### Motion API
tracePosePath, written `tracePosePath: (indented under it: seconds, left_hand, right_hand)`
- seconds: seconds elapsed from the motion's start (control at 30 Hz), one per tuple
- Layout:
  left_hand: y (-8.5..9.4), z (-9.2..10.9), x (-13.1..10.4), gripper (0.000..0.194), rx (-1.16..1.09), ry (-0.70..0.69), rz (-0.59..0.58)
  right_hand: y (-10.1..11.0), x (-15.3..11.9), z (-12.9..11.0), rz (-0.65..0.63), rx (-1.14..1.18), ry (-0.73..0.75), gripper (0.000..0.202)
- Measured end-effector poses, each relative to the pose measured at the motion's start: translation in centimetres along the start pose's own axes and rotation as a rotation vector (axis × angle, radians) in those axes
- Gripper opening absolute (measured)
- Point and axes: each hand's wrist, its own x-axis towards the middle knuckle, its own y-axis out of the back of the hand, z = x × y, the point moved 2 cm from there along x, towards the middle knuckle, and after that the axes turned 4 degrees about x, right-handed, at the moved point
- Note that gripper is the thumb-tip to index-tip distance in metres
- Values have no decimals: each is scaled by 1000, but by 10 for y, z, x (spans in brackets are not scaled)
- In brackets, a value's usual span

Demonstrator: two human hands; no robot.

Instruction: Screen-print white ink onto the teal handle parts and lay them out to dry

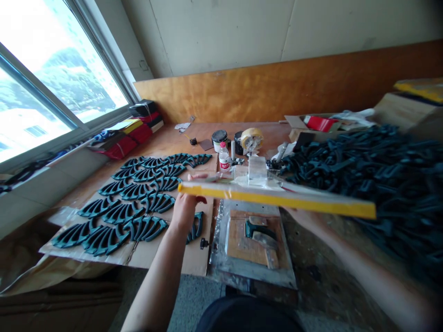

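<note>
A flat frame with a yellow edge (277, 198) is seen almost edge-on, raised above the bench and sloping slightly down to the right. My left hand (191, 199) is closed around its left end, with fingers behind and thumb below. My right hand (294, 213) reaches behind the frame's lower edge; its fingers are hidden, so I cannot tell its grip. Below the frame, a dark green curved plastic part (259, 230) lies in a wooden jig (238, 249) on a grey metal plate (221, 265).
Rows of dark green fan-shaped parts (117, 210) cover cardboard (194, 263) at left. A big heap of dark parts (391, 180) lies right. Behind stand a bottle (224, 157), a tin (219, 138), a tape roll (252, 138), metal clamps (275, 161) and an open box (297, 127).
</note>
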Motion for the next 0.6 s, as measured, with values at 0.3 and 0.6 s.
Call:
tracePosePath:
  seconds: [0.3, 0.6]
  left_hand:
    - [-44, -46, -27, 54, -38, 194, -32]
    - [-21, -164, -127, 58, -141, 729, 46]
  right_hand:
    - [-68, -63, -59, -121, -148, 13, 15]
    - [-59, -88, -133, -154, 34, 471, 7]
